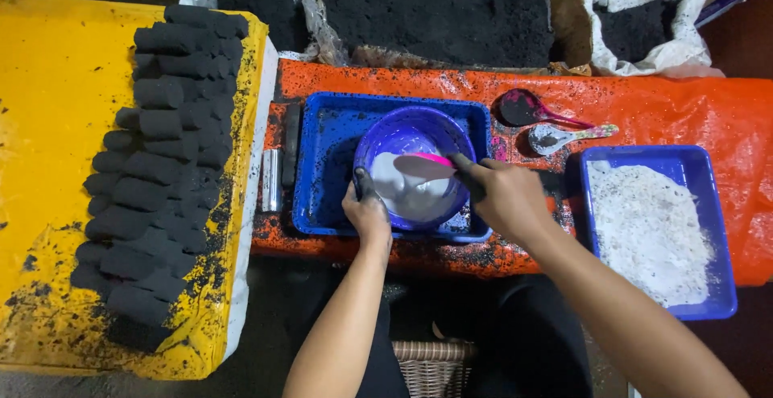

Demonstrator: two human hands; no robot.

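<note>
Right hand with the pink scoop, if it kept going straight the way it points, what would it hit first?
Probably the white paste inside the purple bowl, then the bowl's left wall beside the left hand; depth is unclear.
</note>
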